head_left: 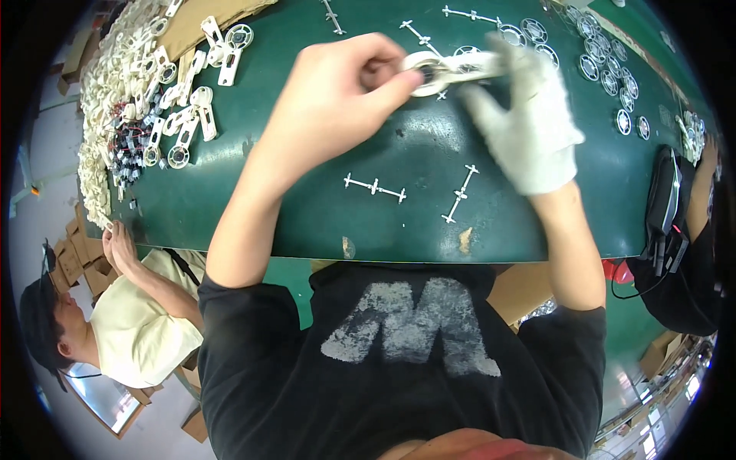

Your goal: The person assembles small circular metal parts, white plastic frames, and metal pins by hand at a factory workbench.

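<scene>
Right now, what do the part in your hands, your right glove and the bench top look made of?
Part: likely molded plastic, off-white, smooth, thin and ring-shaped. Right hand glove: white knit fabric, matte, creased. Left hand is bare. Bench top: dark green mat, perhaps rubber or vinyl; slight sheen, scuffed edge.

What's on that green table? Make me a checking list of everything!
Surface: green table, with chipped spots at the near edge.
Job's things: white plastic ring part, held between both hands.
Clutter: pile of white parts far left; thin white sticks in the middle; round rings far right.
Grips: left hand, bare, pinches the part; right hand, in a white glove, holds its other end.
Cables: red and black wires in the pile.
Surroundings: a co-worker at left, cardboard boxes nearby.
</scene>
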Tool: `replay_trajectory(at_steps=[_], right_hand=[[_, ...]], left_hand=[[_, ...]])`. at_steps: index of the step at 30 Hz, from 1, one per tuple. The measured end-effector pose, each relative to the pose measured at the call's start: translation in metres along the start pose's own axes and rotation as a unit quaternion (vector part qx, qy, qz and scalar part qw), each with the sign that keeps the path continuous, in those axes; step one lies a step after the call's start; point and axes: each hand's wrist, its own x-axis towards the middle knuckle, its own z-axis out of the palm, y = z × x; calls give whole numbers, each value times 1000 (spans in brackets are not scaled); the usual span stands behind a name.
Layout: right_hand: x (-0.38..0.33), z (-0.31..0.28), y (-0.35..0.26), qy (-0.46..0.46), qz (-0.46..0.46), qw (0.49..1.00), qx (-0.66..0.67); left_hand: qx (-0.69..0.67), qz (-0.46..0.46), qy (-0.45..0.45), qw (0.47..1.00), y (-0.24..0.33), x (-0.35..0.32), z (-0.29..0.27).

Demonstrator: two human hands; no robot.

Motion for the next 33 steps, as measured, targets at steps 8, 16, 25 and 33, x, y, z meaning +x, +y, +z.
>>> replay_trajectory(at_steps=[8,16,25,33], right_hand=[[11,-15,26,-59,90,993,-38],[21,-22,35,-80,225,969,-63],[11,-17,-2,-180,166,970,-4],[1,-9,4,-136,82,987,36]], left_hand=[[1,-52,-81,995,27,73,34],[322,283,29,903,-23,64,61],[67,449,224,862,15,49,50],[76,260,69,960,-9,19,47]])
